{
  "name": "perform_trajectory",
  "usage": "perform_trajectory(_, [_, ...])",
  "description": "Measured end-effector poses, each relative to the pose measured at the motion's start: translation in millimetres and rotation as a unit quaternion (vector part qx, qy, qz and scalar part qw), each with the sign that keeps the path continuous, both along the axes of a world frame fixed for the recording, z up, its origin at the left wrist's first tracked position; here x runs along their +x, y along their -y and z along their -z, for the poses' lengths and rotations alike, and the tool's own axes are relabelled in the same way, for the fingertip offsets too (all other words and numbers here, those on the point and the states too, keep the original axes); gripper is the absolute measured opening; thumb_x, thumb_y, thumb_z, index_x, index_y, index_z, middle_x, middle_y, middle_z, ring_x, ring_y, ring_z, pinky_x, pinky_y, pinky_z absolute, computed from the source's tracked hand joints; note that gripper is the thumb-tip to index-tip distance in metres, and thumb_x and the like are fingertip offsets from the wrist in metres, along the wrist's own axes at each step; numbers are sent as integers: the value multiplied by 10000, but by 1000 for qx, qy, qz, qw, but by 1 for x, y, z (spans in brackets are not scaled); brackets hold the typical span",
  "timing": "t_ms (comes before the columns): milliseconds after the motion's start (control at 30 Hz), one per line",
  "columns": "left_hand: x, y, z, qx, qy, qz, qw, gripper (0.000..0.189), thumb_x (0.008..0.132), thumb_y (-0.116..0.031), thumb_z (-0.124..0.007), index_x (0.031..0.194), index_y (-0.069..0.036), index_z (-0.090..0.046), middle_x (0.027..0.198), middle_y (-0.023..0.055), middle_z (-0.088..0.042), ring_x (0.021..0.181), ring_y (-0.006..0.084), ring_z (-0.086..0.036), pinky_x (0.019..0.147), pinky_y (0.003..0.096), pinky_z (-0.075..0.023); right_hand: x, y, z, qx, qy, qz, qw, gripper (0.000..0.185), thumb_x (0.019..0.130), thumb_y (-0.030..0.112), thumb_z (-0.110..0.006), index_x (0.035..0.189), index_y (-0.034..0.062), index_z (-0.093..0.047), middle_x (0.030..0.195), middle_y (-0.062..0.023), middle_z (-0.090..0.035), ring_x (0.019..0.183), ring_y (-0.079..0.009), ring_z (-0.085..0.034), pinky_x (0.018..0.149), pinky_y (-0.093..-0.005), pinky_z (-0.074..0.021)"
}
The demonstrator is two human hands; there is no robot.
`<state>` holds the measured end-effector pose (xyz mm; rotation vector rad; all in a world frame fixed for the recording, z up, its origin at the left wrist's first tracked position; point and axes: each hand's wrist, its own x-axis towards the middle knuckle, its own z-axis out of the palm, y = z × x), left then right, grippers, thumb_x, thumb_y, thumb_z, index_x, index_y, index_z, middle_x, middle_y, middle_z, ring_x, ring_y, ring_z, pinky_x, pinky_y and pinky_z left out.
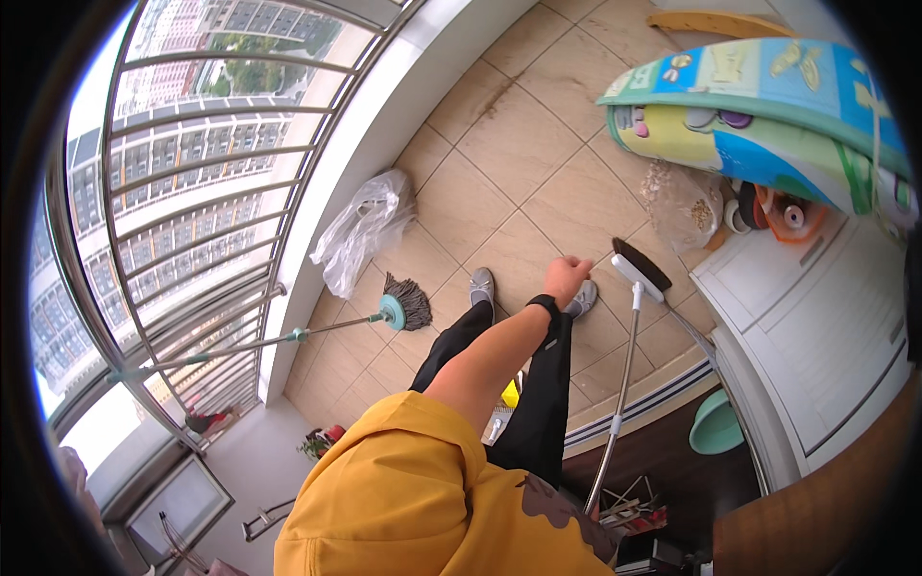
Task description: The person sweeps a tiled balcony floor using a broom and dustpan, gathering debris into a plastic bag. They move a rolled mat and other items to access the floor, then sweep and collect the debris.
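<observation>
My left hand [567, 275], with a black band at its wrist, reaches across my body above my right shoe [582, 297]. Its fingers are curled in, and I see nothing in them. To its right stands a broom [637, 277] with dark bristles and a white head, its bristles at the tiled floor [533, 165]. The broom's metal pole [624, 381] slants back towards my yellow shirt [403, 497], where its upper end is hidden. Only a sliver of what may be my right hand [595, 510] shows by the pole there; its grip is hidden.
A string mop [407, 302] leans by the barred window [216, 191]. Near the low wall lies a clear plastic bag [371, 223]. Right of me are a folded play mat [749, 129], a bag of small pale pieces [688, 209], a white cabinet [814, 309] and a green basin [717, 425].
</observation>
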<state>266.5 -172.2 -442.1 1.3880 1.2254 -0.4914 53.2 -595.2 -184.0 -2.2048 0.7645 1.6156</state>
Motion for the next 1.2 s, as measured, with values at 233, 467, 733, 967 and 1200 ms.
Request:
perform_trajectory(233, [-175, -188, -43, 473, -202, 153, 844, 802, 660, -263, -754, 1344, -90, -372, 1463, 163, -238, 1360, 321, -214, 1072, 535, -206, 11, 31, 9, -31, -25, -4, 999, 391, 848, 261, -549, 1175, 54, -490, 730, -118, -592, 584, -208, -546, 531, -360, -427])
perform_trajectory(467, [-289, -347, -89, 483, -386, 265, 739, 1145, 567, -332, -833, 1451, -133, -133, 1486, 98, -222, 1391, 288, -141, 1111, 504, -115, 19, -11, -5, 0, -4, 80, 997, 290, 850, 233, -569, 1036, 11, -546, 668, -55, -548, 513, -128, -516, 467, -295, -410])
perform_trajectory(733, [-357, -352, -29, 376, -216, 49, 900, 212, 765, -205, -534, 810, -22, -632, 768, 163, -656, 746, 334, -620, 749, 421, -472, 52, -119, -40, 12, -28, 39, 999, 257, 878, 227, -534, 1042, 30, -515, 583, -17, -468, 417, -125, -453, 384, -282, -378])
perform_trajectory(967, [-273, -397, -96, 227, -70, 23, 971, 171, 749, -126, -453, 735, -11, -579, 627, 77, -593, 538, 177, -546, 466, 297, -439, 36, -119, -46, -16, 12, 138, 990, 239, 852, 267, -566, 834, 47, -474, 558, -40, -465, 404, -142, -446, 363, -312, -368])
perform_trajectory(1200, [-178, -330, -177, 102, -30, 169, 980, 185, 763, -87, -436, 758, -20, -608, 628, 65, -595, 551, 143, -561, 451, 270, -446, -2, -102, -37, 27, 126, 150, 980, 266, 826, 255, -574, 850, -6, -526, 636, -104, -522, 580, -186, -532, 545, -346, -432])
